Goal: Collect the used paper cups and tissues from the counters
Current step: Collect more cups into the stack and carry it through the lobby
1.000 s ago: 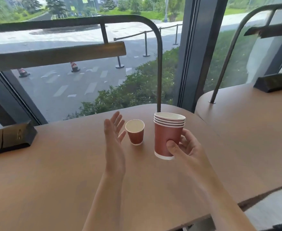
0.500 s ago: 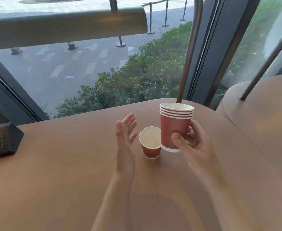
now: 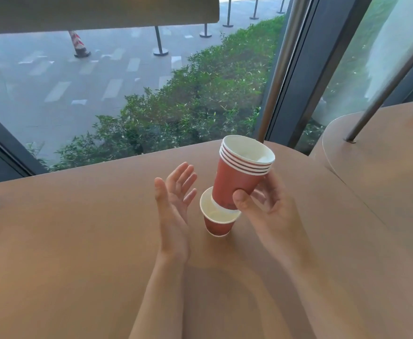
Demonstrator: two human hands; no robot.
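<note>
Here, head view only:
Right hand: thumb and fingers curl round the lower part of the stack of red cups, holding it tilted above the table.
Stack base: sits at the mouth of the single red cup; whether they touch cannot be told.
Single red cup: stands on the table between both hands.
Left hand: fingers straight and spread wide, palm toward the cup, holding nothing, just beside it.
Behind: window with a hedge outside.
</note>
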